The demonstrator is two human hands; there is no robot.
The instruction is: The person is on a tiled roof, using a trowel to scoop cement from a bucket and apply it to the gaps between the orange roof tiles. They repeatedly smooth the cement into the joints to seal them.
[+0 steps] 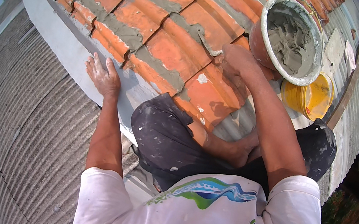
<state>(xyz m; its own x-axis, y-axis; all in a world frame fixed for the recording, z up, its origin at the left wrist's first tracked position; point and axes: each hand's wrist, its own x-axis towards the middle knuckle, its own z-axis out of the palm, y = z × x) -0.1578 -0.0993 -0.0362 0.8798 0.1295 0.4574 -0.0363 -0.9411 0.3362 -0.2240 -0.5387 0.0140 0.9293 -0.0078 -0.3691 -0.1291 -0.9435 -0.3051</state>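
My right hand [239, 64] is closed around the handle of a trowel [210, 49]. The thin metal neck reaches left over the tiles, and its blade lies at a patch of wet grey mortar [191, 28], hard to tell apart from it. Orange roof tiles [174, 53] run up and away in front of me, with mortar smeared along their joints. At the left edge of the tiles, my left hand [104, 76] is spread over the pale ledge [69, 50], fingers apart and holding nothing. Pale smears mark its fingers.
A large bucket [269, 44] of grey mortar stands right of my right hand. Beside it sits a smaller yellow bucket [295, 98]. Corrugated grey roofing [41, 123] spreads below the ledge on the left, and more corrugated metal [351, 125] on the right. My legs are folded beneath me.
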